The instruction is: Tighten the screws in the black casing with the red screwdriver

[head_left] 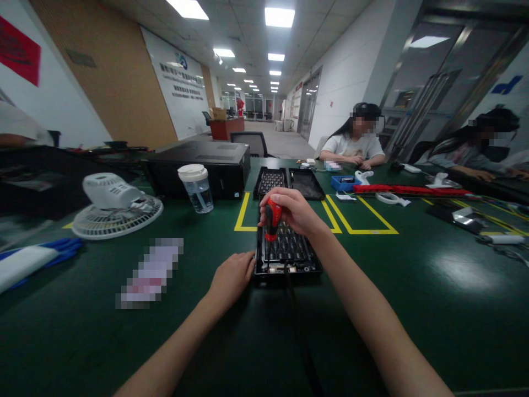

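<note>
My right hand (291,207) is closed round the red and black handle of a screwdriver (271,223), held upright over a black open casing (316,269). The screwdriver's tip cannot be made out against the dark casing. Rows of small dark shapes fill the casing, and small white parts lie along its near end. At its lower left edge, my left hand (231,275) grips the side, its fingertips partly hidden. A black cable (297,325) runs from the near end towards me.
Behind the casing lie a black tray of small parts (270,179) and a black lid-like piece (306,183). To the left are a water cup (199,190), a white fan (115,207) and a black box (198,160). A blue tray (345,183) sits right; people sit beyond.
</note>
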